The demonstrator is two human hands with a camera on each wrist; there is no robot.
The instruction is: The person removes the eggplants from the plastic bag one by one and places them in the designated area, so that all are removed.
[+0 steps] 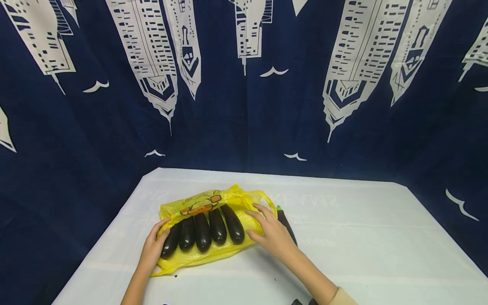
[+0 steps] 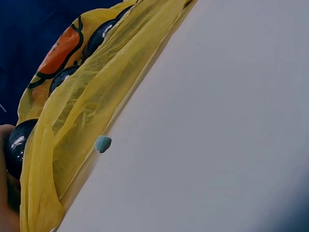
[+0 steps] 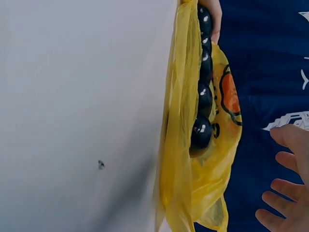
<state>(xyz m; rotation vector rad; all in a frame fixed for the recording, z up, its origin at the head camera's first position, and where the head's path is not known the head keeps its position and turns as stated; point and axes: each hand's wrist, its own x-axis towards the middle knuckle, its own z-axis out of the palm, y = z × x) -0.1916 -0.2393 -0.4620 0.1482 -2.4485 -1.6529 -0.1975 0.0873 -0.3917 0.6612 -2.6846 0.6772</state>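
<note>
Nearest the person, well on the near side of the yellow bag [image 1: 238, 197], some dark tips [image 1: 296, 302] enter at the bottom edge, too cut off to identify. A small crumb [image 1: 176, 276] lies just in front of the bag.

The left hand [image 1: 151, 245] is at the bag's left end, its fingers on the bag's edge and its thumb beside the first eggplant, probably steadying the mouth and stopping the row from rolling out. Whether it pinches the film, I cannot tell. The right hand [image 1: 271, 235], below a beige sleeve [image 1: 342, 297], is at the bag's right end, fingers spread and gripping nothing, perhaps to stay clear of the loose film.

Between the hands, five eggplants [image 1: 203, 235] lie side by side in the bag, blunt ends towards the person; the bag's mouth faces the same way, which leaves them within reach. Another eggplant [image 1: 286, 224] lies to the bag's right, partly behind the right hand, its green tip pointing away.

The white table [image 1: 362, 237] stretches beyond the bag to a dark blue cloth [image 1: 236, 127] printed with pale buildings.
</note>
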